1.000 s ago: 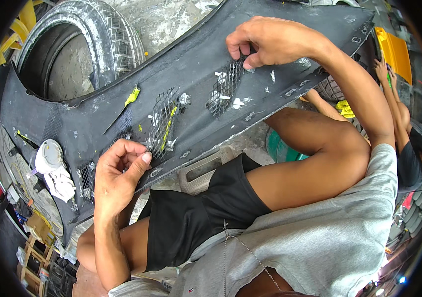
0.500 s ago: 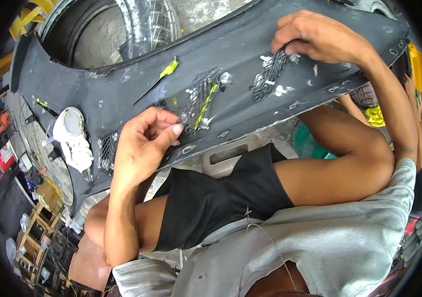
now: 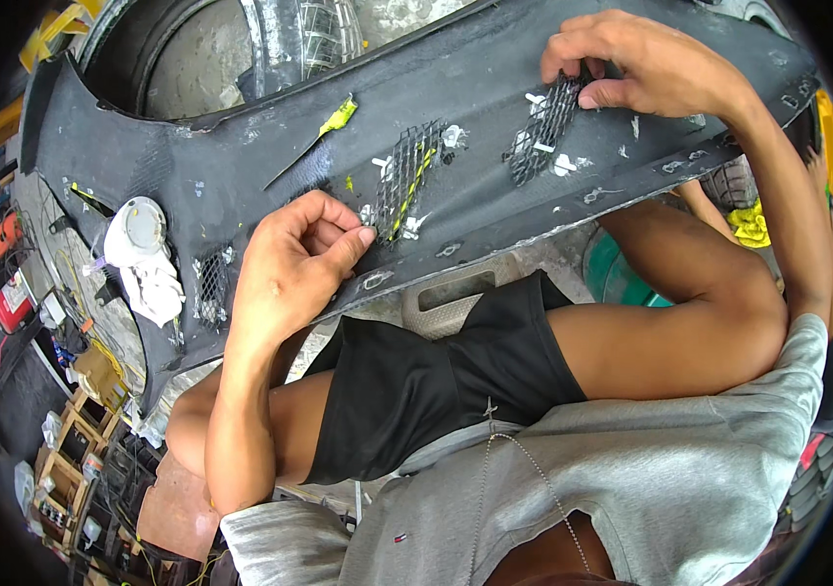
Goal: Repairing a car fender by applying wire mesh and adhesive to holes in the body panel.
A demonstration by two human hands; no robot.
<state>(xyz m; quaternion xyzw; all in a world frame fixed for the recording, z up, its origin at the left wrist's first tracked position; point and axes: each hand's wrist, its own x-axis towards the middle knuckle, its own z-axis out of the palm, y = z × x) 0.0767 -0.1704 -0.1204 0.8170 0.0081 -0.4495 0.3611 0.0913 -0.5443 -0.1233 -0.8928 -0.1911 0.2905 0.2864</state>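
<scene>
A long dark car panel (image 3: 483, 146) spans the view in front of the seated person, rising toward the right. Behind its far edge, at upper left, is a tire (image 3: 329, 39), and a green bucket (image 3: 612, 278) sits below the near edge, beside the person's thigh. The right hand (image 3: 636, 63) bends down over the panel with fingers and thumb set narrowly about the upper end of one mesh piece (image 3: 545, 127); the left hand (image 3: 299, 254) has thumb and fingertips close together at the lower corner of another mesh piece (image 3: 397, 171), though from above I cannot tell whether either grips it. Both pieces lie slanted on the panel, apart. Near its left end rests a white cup (image 3: 135, 230) touching a crumpled white cloth (image 3: 155, 293). Left of the second piece lies a thin pointed tool (image 3: 338, 115) with a yellow-green handle
</scene>
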